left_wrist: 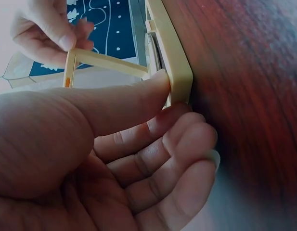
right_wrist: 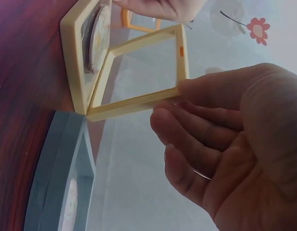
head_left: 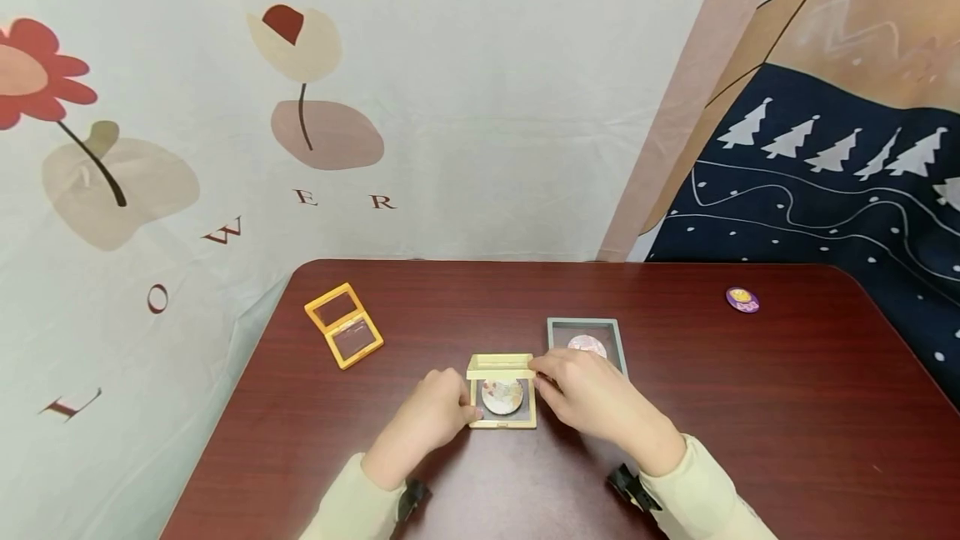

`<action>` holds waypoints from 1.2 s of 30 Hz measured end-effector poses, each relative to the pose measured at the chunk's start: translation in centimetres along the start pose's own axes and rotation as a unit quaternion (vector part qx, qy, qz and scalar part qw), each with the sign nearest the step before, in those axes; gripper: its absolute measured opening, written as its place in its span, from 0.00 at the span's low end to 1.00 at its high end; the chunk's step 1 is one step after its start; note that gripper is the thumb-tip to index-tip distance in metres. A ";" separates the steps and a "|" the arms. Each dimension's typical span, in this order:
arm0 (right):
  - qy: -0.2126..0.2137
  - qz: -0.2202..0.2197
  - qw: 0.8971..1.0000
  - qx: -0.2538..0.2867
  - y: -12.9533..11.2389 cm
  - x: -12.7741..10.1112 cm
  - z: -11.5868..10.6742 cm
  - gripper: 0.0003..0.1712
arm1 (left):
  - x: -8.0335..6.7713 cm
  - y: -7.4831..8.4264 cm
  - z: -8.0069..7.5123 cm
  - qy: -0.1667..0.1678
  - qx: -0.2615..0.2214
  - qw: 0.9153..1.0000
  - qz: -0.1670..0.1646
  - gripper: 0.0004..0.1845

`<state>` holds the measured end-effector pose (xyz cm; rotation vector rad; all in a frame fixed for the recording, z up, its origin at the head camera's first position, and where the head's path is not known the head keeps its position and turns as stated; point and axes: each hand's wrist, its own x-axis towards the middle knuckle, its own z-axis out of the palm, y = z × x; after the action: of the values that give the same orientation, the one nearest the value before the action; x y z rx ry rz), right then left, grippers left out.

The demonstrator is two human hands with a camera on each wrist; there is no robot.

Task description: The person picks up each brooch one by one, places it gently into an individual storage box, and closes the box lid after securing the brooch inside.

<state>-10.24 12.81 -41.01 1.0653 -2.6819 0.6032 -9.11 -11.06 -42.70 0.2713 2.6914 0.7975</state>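
A small pale-yellow display case (head_left: 502,424) with clear panels rests on the table in front of me. Its hinged lid (right_wrist: 138,103) is raised at an angle. In the base lies a round, pale patterned badge (head_left: 502,397). My left hand (head_left: 433,408) pinches the base's left edge; the thumb (left_wrist: 143,98) presses just inside the rim and the other fingers curl below. With thumb and index finger, my right hand (head_left: 592,390) holds the lid's right corner. Partly behind that hand is a grey display case (head_left: 582,322) with a pinkish round badge (head_left: 587,345) in it.
At the back left of the dark-red wooden table (head_left: 750,423) an orange-yellow case (head_left: 362,355) lies unfolded. A purple and yellow round badge (head_left: 742,300) lies at the far right. Printed cloths (head_left: 487,90) hang behind the table's rear edge.
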 end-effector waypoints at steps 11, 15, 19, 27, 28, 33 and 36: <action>-0.052 -0.007 0.998 0.046 -0.6 -0.2 0.0 0.05 | 0.2 -0.8 -0.3 -0.002 -0.025 0.999 0.036 0.19; -0.074 -0.009 0.995 0.068 -0.7 -0.2 0.4 0.17 | 0.3 -0.9 -0.3 -0.004 -0.024 0.999 0.035 0.19; -0.077 -0.015 0.995 0.064 -0.9 -0.3 0.9 0.24 | 0.5 -1.0 -0.3 -0.005 -0.015 0.999 0.043 0.18; -0.080 -0.012 0.996 0.045 -1.2 -0.6 1.6 0.22 | 0.5 -1.3 -0.3 -0.007 -0.003 0.998 0.065 0.23; -0.082 -0.011 0.996 0.042 -1.2 -0.6 1.7 0.22 | 0.5 -1.3 -0.4 -0.005 -0.004 0.998 0.067 0.24; -0.088 -0.007 0.996 0.029 -1.3 -0.6 1.9 0.23 | 0.4 -1.2 -0.4 -0.001 -0.004 0.998 0.068 0.25; -0.091 -0.008 0.996 0.024 -1.3 -0.6 1.9 0.23 | 0.4 -1.2 -0.4 -0.001 -0.002 0.998 0.064 0.24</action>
<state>-8.96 11.50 -42.55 1.2077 -2.8226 0.5982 -9.74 -12.09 -43.16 0.4473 2.6914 0.8395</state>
